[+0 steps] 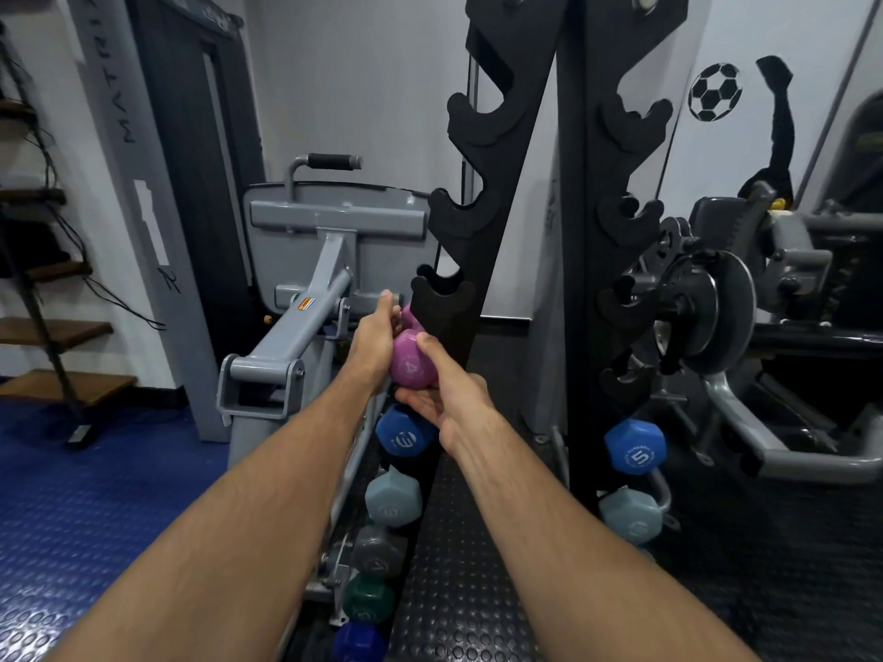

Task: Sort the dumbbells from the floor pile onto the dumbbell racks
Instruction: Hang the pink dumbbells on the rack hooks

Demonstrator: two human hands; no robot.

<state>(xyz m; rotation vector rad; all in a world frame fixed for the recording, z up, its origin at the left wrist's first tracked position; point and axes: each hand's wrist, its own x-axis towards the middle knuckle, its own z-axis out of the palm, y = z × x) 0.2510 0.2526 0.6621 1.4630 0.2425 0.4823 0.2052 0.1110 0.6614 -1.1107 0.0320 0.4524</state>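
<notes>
A pink dumbbell (410,360) marked 4 is held by both my hands against the left black rack (482,193). My left hand (375,339) grips its far side and handle. My right hand (446,391) cups its near head from below and the right. It sits at a cradle just above a blue dumbbell (403,432) marked 3. Below that, light blue (393,496), grey (380,551), green (368,597) and dark blue (359,642) dumbbells fill the lower cradles. The right rack (616,222) holds a blue dumbbell (634,446) marked 5 and a light blue one (630,516).
A grey weight machine (306,298) stands close to the left of the rack. A plate-loaded machine (731,298) stands behind the right rack. Upper cradles on both racks hold nothing. Black studded mat (468,566) lies between the racks, blue flooring (71,494) on the left.
</notes>
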